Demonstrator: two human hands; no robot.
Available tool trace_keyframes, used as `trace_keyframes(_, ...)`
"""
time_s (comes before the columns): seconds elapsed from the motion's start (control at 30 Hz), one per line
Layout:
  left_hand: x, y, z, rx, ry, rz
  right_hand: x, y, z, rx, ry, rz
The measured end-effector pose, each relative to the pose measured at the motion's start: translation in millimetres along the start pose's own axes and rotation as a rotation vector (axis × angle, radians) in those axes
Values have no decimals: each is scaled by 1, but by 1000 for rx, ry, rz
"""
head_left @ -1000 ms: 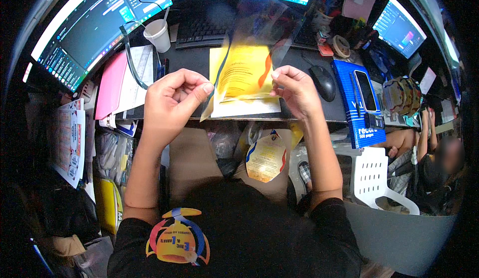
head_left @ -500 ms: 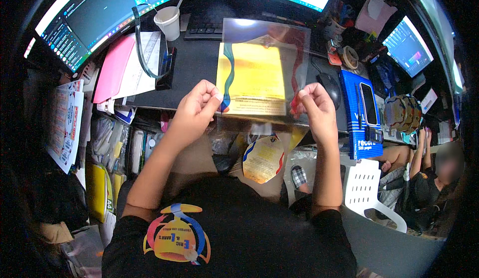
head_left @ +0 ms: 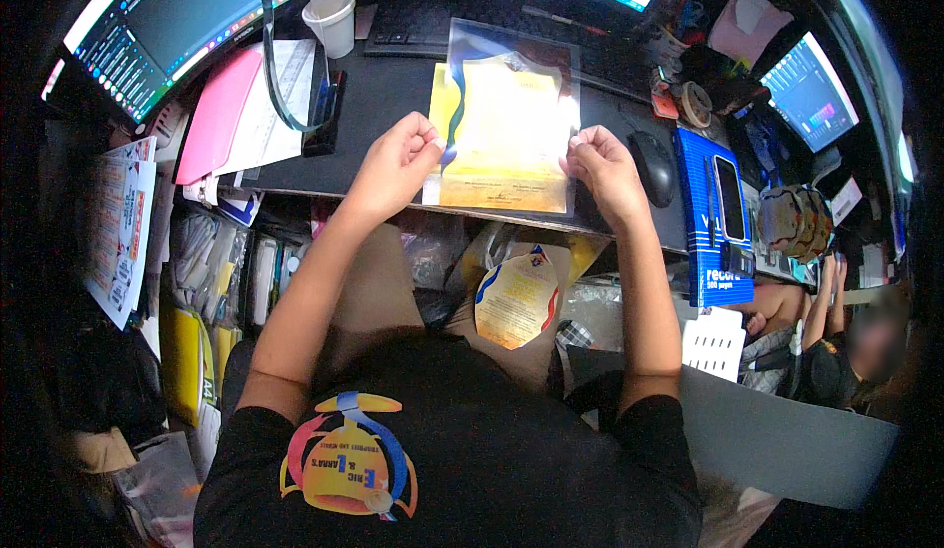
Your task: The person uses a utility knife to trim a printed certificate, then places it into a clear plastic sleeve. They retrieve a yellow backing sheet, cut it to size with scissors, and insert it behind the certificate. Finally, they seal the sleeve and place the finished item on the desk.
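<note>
Between my two hands is a clear printed film (head_left: 511, 38) with a blue wavy band down its left side. It overlaps a shiny yellow-gold sheet (head_left: 472, 189), which catches a bright white glare. My left hand (head_left: 398, 164) is closed in a pinch at the left edges of both. On the other side, my right hand (head_left: 605, 174) pinches the film's right edge; whether it also grips the gold sheet, I cannot tell. Below the desk edge, on my lap, rests a gold plaque-like piece (head_left: 516, 297) with rounded outline and blue and red edging.
The black desk (head_left: 324, 179) carries a white cup (head_left: 331, 29), a keyboard (head_left: 403, 41), a mouse (head_left: 651, 169), and a pink folder (head_left: 221, 120). At right lie a blue paper pack (head_left: 700, 213) with a phone (head_left: 728, 194) on it, and a white chair (head_left: 713, 341). Another person (head_left: 836, 361) sits beyond.
The film and gold sheet have shifted slightly away from me and tilted, so the glare now covers the gold. The film sits differently over the gold sheet, and my right hand has come inward.
</note>
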State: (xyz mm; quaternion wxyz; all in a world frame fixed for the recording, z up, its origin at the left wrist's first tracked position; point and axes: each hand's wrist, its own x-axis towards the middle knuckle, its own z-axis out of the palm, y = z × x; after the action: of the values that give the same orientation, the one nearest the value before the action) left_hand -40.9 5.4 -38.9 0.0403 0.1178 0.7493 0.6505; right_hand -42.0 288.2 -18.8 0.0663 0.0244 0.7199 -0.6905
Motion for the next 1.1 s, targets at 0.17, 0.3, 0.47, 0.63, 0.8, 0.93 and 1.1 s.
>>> trace_keyframes(0.17, 2, -5, -1, -33, -16, -9, 5, 8, 1, 98, -23, -46)
trace_keyframes(0.3, 3, -7, -2, -69, -22, -26, 11, 13, -1, 74, -7, -43)
trace_keyframes(0.47, 6, -7, -5, -70, -36, -52, 15, 14, 0, 80, -20, -31)
trace_keyframes(0.63, 6, -7, -8, -34, -38, -68, 16, 17, 1, 57, 4, -41)
trace_keyframes(0.8, 6, -9, -7, -53, -17, -76, 18, 22, -3, 13, -14, -77)
trace_keyframes(0.93, 5, -11, -6, -79, -18, -52, 17, 23, -3, 6, -28, -85)
trace_keyframes(1.1, 4, -13, -7, -117, -45, -26, 13, 20, 3, 118, 23, -53)
